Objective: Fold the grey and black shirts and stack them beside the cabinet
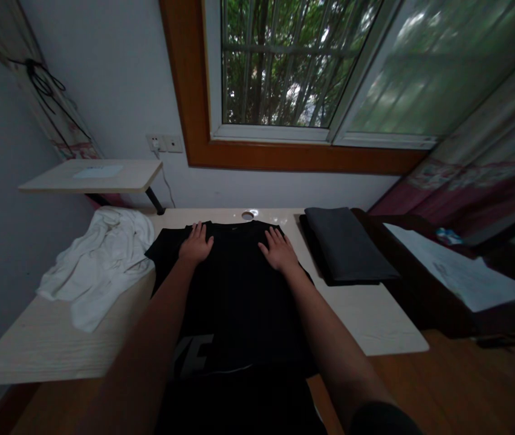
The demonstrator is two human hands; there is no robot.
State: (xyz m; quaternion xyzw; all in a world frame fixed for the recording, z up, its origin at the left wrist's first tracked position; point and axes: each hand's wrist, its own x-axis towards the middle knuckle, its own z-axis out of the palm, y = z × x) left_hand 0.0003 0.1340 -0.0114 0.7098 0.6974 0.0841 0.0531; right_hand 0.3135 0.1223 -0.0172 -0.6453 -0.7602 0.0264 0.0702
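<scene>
On the tabletop (396, 326), a black shirt (243, 290) lies flat; the left hand (196, 246) and right hand (281, 252) rest near its shoulders (259, 230), fingers (276, 236) slightly spread. It looks light, soft and limp, probably best held at both shoulders.

a room in a home, it seems; patterned curtains (488, 145) hang at far right, beside a wood-framed window (303, 66); another curtain (6, 30) is tied back at far left; below, a pale desk (393, 320) bears everyday clothing, including a black t-shirt (243, 284); the floor (461, 386) looks wooden
</scene>
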